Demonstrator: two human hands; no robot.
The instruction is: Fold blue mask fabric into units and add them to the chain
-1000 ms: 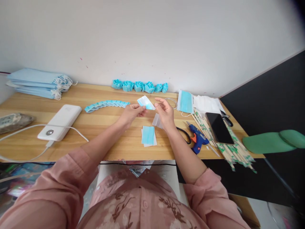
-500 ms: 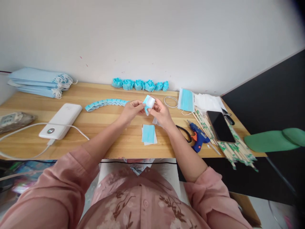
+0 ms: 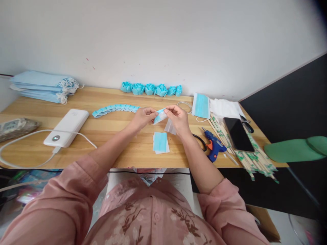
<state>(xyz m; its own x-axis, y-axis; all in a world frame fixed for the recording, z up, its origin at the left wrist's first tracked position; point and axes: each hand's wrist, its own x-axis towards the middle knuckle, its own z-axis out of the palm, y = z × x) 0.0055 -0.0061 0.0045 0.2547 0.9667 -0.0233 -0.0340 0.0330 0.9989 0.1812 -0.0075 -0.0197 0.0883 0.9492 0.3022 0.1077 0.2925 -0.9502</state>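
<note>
A small blue and white piece of mask fabric (image 3: pixel 160 116) is stretched between my two hands above the table. My left hand (image 3: pixel 145 118) pinches its left end, and my right hand (image 3: pixel 177 117) pinches its upper right end. Below them, a few cut blue and white pieces (image 3: pixel 160 142) lie on the table. A curved row of folded blue pieces (image 3: pixel 114 109) sits left of my left hand. Under my right hand is a clear plastic piece (image 3: pixel 169 126). Several blue fabric flowers (image 3: pixel 149 89) stand along the wall.
At left are stacked masks (image 3: pixel 41 85), a white power bank (image 3: pixel 66 128) with a cable and a wrapped bundle (image 3: pixel 17 128). On the right are a blue glue gun (image 3: pixel 214 144), a mask (image 3: pixel 201 105), a phone (image 3: pixel 238 134), wrapped sticks (image 3: pixel 251 160) and a green bottle (image 3: pixel 293 150).
The held fabric has turned and now shows as a narrower slanted strip. My right hand has moved a little to the right and its grip has shifted to the upper corner.
</note>
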